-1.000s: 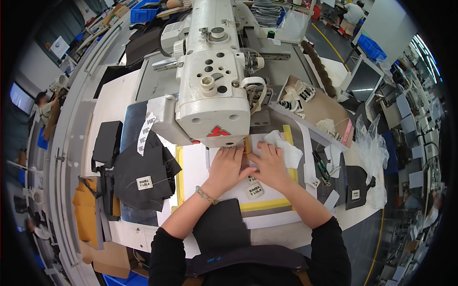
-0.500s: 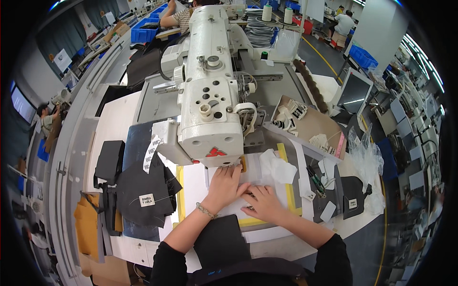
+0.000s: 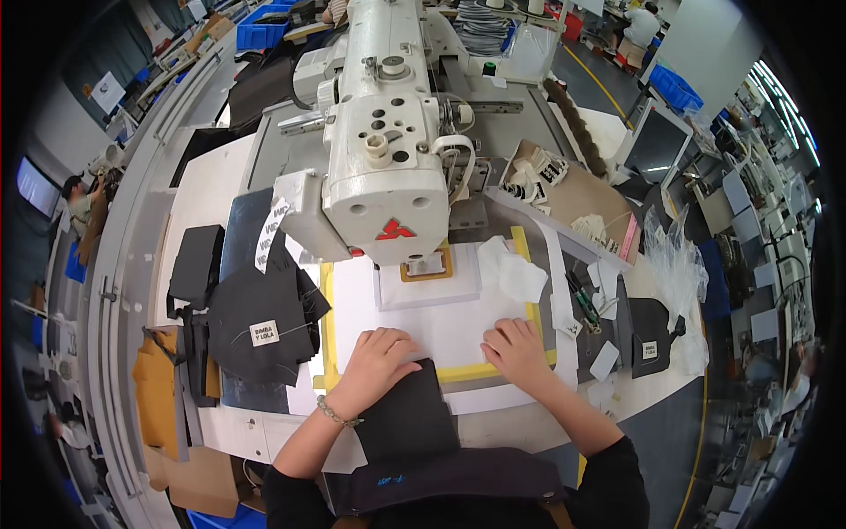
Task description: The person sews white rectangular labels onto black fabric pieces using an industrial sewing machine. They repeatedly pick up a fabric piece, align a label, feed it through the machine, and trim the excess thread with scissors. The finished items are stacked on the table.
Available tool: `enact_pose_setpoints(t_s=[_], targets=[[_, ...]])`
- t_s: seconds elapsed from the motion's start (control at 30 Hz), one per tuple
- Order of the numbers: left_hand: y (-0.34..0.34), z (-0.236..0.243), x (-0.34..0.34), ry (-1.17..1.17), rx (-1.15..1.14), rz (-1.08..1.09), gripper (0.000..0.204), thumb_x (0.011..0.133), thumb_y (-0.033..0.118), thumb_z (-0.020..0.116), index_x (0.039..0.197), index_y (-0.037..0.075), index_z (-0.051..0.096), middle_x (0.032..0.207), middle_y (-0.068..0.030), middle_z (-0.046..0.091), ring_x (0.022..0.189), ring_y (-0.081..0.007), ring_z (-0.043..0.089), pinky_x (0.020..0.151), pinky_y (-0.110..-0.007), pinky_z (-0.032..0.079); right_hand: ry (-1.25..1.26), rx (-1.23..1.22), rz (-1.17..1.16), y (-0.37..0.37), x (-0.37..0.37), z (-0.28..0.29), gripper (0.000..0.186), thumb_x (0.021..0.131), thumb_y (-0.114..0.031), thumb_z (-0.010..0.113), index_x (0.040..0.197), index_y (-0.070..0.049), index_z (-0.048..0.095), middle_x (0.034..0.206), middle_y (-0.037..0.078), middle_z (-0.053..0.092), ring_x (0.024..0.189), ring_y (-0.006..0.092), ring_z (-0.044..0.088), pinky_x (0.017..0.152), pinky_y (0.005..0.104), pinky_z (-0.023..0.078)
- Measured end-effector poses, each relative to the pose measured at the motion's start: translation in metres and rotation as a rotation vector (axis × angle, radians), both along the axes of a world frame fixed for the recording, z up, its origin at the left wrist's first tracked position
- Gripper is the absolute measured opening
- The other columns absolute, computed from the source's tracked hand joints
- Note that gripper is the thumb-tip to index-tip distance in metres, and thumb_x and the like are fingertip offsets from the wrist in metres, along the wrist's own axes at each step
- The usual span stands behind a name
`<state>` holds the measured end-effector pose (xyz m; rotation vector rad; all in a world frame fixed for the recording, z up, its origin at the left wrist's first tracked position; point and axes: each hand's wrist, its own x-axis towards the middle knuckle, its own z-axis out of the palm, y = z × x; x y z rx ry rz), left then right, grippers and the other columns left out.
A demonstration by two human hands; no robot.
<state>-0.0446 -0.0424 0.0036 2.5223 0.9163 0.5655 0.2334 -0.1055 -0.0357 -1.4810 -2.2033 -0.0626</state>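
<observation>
A large white sewing machine (image 3: 383, 189) stands in front of me. Beneath its head is an orange rectangular frame (image 3: 426, 264), set in a clear plate (image 3: 392, 295) with a small pale piece inside it. My left hand (image 3: 377, 366) rests on the white work sheet with fingers loosely bent, its thumb by the top edge of a black fabric panel (image 3: 407, 419). To the right, my right hand (image 3: 520, 354) lies with bent, parted fingers over the yellow tape (image 3: 471, 373) bordering the sheet. I see nothing held in either hand.
Black fabric pieces (image 3: 256, 326) with a sewn label lie at left, beside mustard pieces (image 3: 159, 397). At right are a cardboard box (image 3: 573, 203) of labels, scissors-like green-handled tools (image 3: 582, 298), crumpled white paper (image 3: 515, 273) and clear plastic bags (image 3: 674, 282).
Both hands have drawn back toward me from the machine head and moved apart. The orange frame and clear plate, mostly covered before, now show. The printed label under my right fingers no longer shows there.
</observation>
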Motion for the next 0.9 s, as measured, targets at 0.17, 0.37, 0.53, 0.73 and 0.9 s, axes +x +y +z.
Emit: enact_pose_setpoints(t_s=[0.17, 0.37, 0.53, 0.73, 0.9], targets=[[-0.016, -0.009, -0.012, 0.021, -0.060, -0.029, 0.015, 0.077, 0.013, 0.074, 0.089, 0.011, 0.065, 0.095, 0.0000, 0.059, 0.091, -0.0186, 0.056, 0.083, -0.033, 0.039, -0.022, -0.005, -0.021, -0.001, -0.002, 0.001, 0.022, 0.077, -0.021, 0.072, 0.092, -0.013, 0.058, 0.094, 0.004, 0.052, 0.085, 0.0229, 0.052, 0.075, 0.0378, 0.037], [-0.024, -0.010, -0.004, 0.131, 0.082, -0.019, 0.010, 0.079, 0.010, 0.068, 0.084, 0.011, 0.059, 0.085, -0.0019, 0.051, 0.084, -0.0187, 0.051, 0.078, -0.032, 0.037, -0.002, -0.006, -0.014, -0.002, -0.010, 0.014, 0.026, 0.076, -0.028, 0.073, 0.093, -0.014, 0.059, 0.101, 0.005, 0.054, 0.090, 0.0215, 0.053, 0.078, 0.0376, 0.034], [-0.027, -0.014, -0.003, 0.207, 0.166, -0.024, 0.007, 0.082, 0.011, 0.062, 0.086, 0.009, 0.056, 0.085, -0.0039, 0.048, 0.083, -0.0193, 0.050, 0.075, -0.033, 0.036, 0.002, 0.005, 0.011, -0.006, -0.017, 0.028, 0.024, 0.077, -0.030, 0.073, 0.092, -0.014, 0.063, 0.103, 0.003, 0.055, 0.090, 0.0199, 0.053, 0.079, 0.0372, 0.033], [-0.035, -0.025, -0.006, 0.205, 0.150, 0.029, 0.010, 0.083, 0.011, 0.062, 0.090, 0.010, 0.056, 0.087, -0.0047, 0.049, 0.085, -0.0210, 0.050, 0.076, -0.035, 0.036, 0.102, -0.012, 0.102, -0.014, -0.029, 0.034, 0.024, 0.072, -0.022, 0.077, 0.091, -0.014, 0.065, 0.094, 0.001, 0.058, 0.087, 0.0193, 0.056, 0.079, 0.0364, 0.036], [-0.034, -0.017, -0.003, 0.096, 0.102, 0.118, 0.018, 0.080, 0.012, 0.068, 0.094, 0.011, 0.057, 0.089, -0.0036, 0.051, 0.087, -0.0207, 0.051, 0.078, -0.035, 0.035, 0.206, -0.057, 0.219, -0.021, -0.039, 0.026, 0.015, 0.076, -0.020, 0.074, 0.083, -0.012, 0.062, 0.082, 0.001, 0.058, 0.077, 0.0181, 0.055, 0.072, 0.0319, 0.038]])
